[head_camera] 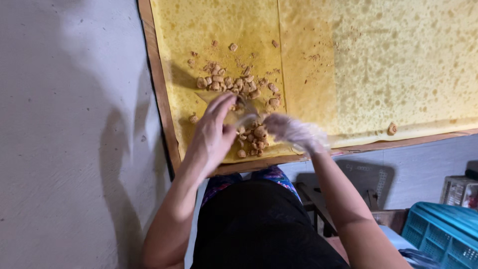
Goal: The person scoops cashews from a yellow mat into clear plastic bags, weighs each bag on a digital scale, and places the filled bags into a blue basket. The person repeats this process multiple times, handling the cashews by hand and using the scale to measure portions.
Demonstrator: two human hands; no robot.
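1. Golden-brown fried snack pieces lie heaped on oil-spotted yellow paper, near tray's wooden edge.
2. Left hand bare, fingers closed on a thin clear bag.
3. Right hand, in clear plastic glove, curled over pieces; grip unclear.
4. Pieces prob. light, brittle, greasy: scoop loosely, don't squeeze.

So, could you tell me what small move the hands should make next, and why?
Probably sweep the scraper in the left hand toward the gloved right hand, since browned pieces lie scattered past it on the yellow sheet, while others already sit gathered between the hands.
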